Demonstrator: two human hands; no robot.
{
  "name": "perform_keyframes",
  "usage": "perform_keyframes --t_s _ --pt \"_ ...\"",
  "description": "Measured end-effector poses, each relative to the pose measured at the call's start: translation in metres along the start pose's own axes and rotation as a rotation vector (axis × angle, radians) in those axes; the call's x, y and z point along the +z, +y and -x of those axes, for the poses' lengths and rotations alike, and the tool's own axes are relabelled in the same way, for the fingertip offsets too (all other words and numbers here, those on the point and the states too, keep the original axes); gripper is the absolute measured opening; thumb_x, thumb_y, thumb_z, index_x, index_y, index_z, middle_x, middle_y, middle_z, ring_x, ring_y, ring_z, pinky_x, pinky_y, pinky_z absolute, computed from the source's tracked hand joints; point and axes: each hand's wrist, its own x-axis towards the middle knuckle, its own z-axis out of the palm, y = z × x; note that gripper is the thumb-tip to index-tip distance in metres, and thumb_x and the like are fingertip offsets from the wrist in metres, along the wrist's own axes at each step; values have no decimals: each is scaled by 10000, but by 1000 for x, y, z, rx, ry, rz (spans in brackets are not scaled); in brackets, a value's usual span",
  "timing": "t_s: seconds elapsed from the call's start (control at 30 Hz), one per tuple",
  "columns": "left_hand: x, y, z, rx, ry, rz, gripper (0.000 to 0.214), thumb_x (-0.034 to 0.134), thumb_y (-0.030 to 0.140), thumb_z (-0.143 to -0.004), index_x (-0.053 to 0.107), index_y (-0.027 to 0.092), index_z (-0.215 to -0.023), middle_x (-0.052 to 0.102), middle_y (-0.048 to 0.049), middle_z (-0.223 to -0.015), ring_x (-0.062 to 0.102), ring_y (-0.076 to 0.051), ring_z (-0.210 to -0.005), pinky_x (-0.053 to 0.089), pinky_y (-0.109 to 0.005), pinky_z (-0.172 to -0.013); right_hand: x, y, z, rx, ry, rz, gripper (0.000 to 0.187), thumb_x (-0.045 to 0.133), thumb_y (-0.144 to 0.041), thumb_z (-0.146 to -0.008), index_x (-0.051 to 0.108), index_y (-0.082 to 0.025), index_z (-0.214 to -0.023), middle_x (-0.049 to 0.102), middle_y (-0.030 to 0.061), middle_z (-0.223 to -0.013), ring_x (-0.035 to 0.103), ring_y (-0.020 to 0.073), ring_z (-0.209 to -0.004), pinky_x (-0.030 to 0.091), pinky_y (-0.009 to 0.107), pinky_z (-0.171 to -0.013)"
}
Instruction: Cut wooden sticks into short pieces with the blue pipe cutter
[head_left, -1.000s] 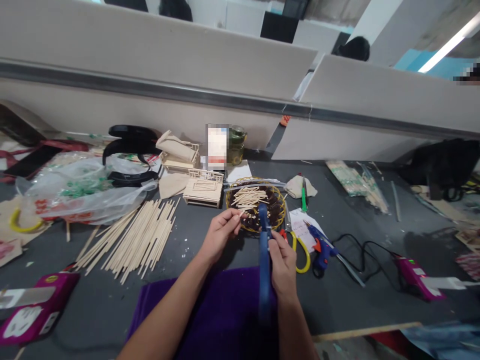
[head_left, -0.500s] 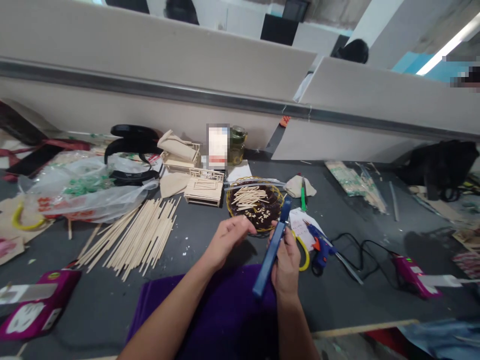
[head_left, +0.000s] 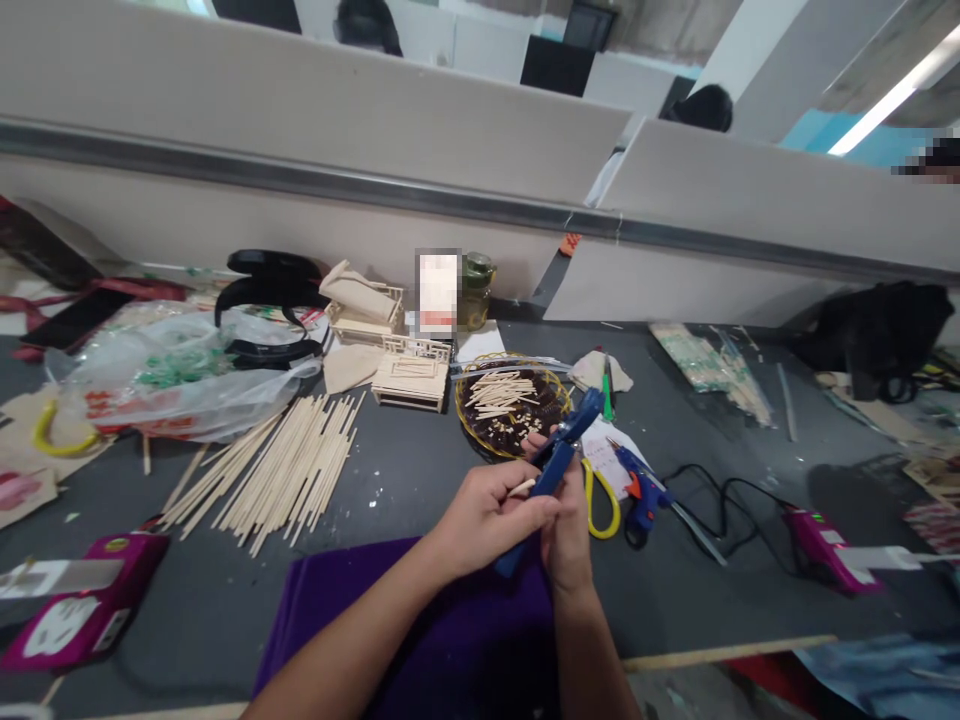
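Observation:
My left hand [head_left: 487, 520] is closed in a pinch on a short wooden stick [head_left: 520, 488], held against a blue cutter tool [head_left: 559, 455]. My right hand [head_left: 568, 525] is wrapped round that blue tool's handle, which slants up to the right. Both hands hover over a purple cloth [head_left: 420, 620] at the near edge of the grey table. Just beyond them sits a round yellow wire basket [head_left: 469, 425] holding several short cut sticks.
A fan of long bamboo sticks [head_left: 277, 470] lies to the left. Small stick-built furniture models [head_left: 409, 375] stand behind the basket. Yellow-handled scissors [head_left: 600, 500] and a blue glue gun [head_left: 637, 490] with a cable lie right. A plastic bag [head_left: 165, 385] and magenta boxes [head_left: 82, 610] are left.
My left hand drew back from the basket toward me with a short stick and met the blue tool. The right hand tilted the tool from upright to slanting right.

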Motion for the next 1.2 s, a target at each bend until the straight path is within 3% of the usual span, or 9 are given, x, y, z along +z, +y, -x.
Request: perform_keyframes --t_s 0.1,0.23,0.4,0.53,0.67,0.8,0.97,1.1,1.2 --pt "0 -1 3 36 42 -97 290 590 391 -854 565 149 -697 370 48 -589 313 -88 -556 249 -221 -519 1 -5 1 -28 -174 -19 945 366 -879 -736 407 -214 -1407 525 160 -1343 499 318 -1280 437 493 -1045" --pt "0 -4 4 54 6 -135 279 597 402 -866 613 148 -750 527 13 -658 433 -107 -611 324 -215 -565 4 -14 -5 -8 -302 40 991 575 -887 -548 532 -236 -1293 630 150 -1191 557 341 -1202 528 470 -937" --pt "-2 -2 3 38 -54 -97 282 607 378 -858 621 144 -701 573 -7 -664 471 -119 -620 346 -221 -572 4 -20 -8 56 -383 -84 874 716 -758 -598 545 -242 -1282 661 132 -1125 596 341 -1152 544 496 -902" --pt "-8 -5 0 67 -34 -47 269 580 383 -868 637 150 -747 584 -19 -685 488 -131 -641 381 -234 -608 5 -19 -4 76 -292 -176 717 683 -584 -761 479 -242 -1357 642 124 -1187 602 325 -1152 505 522 -964" --pt "-20 -15 -4 58 145 136 322 499 478 -902 599 176 -952 575 -16 -753 493 -135 -659 396 -237 -615 4 -18 -4 66 -115 -234 650 656 -429 -808 423 -257 -1390 607 119 -1247 619 302 -1119 496 517 -980" --pt "-26 -27 -12 34 316 213 280 543 469 -885 539 189 -889 458 43 -670 379 -93 -568 326 -205 -543 -1 -24 -8 35 -61 -23 516 660 -359 -828 498 -235 -1302 627 105 -1176 620 274 -1086 481 487 -997" --pt "-27 -31 -20 -15 462 235 300 634 462 -814 565 172 -844 509 39 -694 381 -76 -536 311 -202 -504 -1 -34 -15 -92 7 298 419 639 -321 -849 535 -224 -1243 635 99 -1172 596 258 -1110 471 457 -993" --pt "-28 -30 -23 -33 543 284 277 687 413 -768 612 156 -842 504 48 -643 406 -72 -516 332 -203 -502 4 -27 -18 -156 90 363 519 638 -318 -843 471 -207 -1321 611 120 -1191 594 259 -1103 489 450 -964" --pt "-28 -32 -24 -47 547 379 230 703 361 -747 634 152 -815 531 40 -666 433 -67 -528 353 -202 -515 5 -19 -17 -139 118 329 431 637 -309 -846 519 -212 -1249 640 97 -1093 626 241 -1014 509 430 -925"
